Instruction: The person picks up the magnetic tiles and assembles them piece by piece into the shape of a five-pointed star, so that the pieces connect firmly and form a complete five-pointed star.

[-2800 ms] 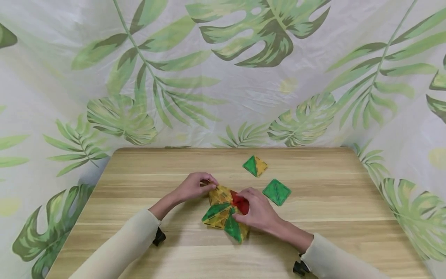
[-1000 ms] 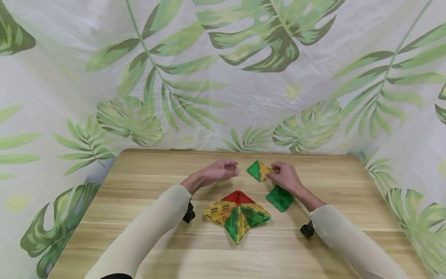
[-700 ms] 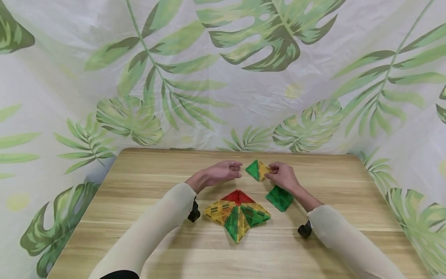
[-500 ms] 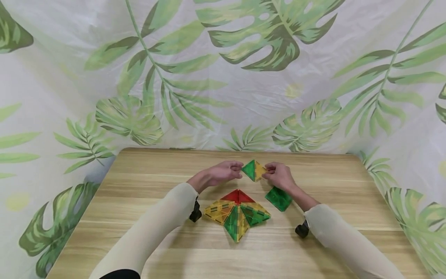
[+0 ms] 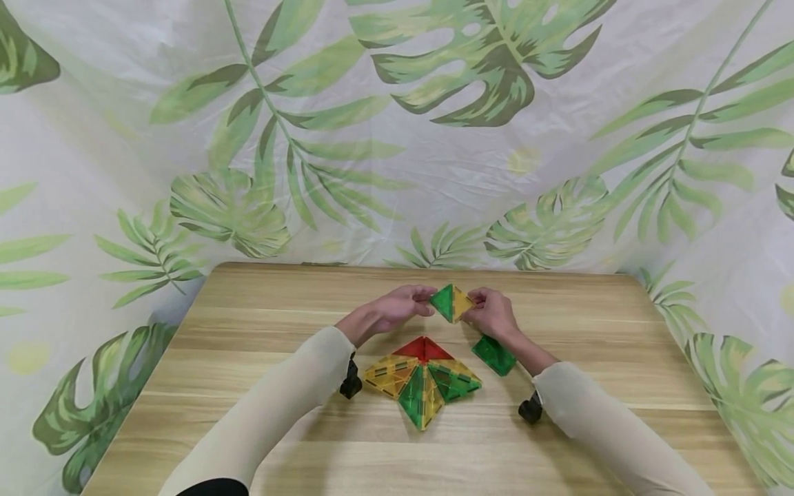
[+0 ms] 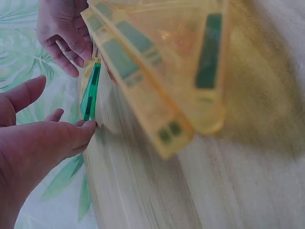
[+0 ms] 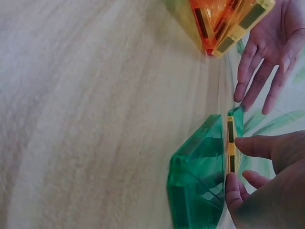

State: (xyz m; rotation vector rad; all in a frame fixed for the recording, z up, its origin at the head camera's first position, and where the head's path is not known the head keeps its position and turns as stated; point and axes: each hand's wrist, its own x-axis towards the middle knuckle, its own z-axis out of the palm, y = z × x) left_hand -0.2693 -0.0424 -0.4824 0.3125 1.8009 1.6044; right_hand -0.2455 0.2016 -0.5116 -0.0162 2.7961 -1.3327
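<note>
In the head view, a pair of joined triangular magnetic tiles, a green one (image 5: 443, 303) and a yellow one (image 5: 460, 303), sits near the back of the table. My right hand (image 5: 493, 313) pinches the yellow tile (image 7: 231, 143) between thumb and fingers. From the other side, my left hand (image 5: 397, 308) touches the green tile's corner with its fingertips; its thumb is raised away from it in the left wrist view. Closer to me lies a star-like build (image 5: 424, 389) of red, yellow and green magnetic tiles.
A green tile piece (image 5: 495, 355) lies just in front of my right hand, partly behind the wrist. The wooden table (image 5: 279, 427) ends at a leaf-print cloth (image 5: 397, 138) behind. Blurred yellow tiles (image 6: 157, 62) loom close in the left wrist view.
Both hands have left the star-like build and moved to the back. My right hand has slid the green-and-yellow pair slightly left, and my left fingertips have come against it.
</note>
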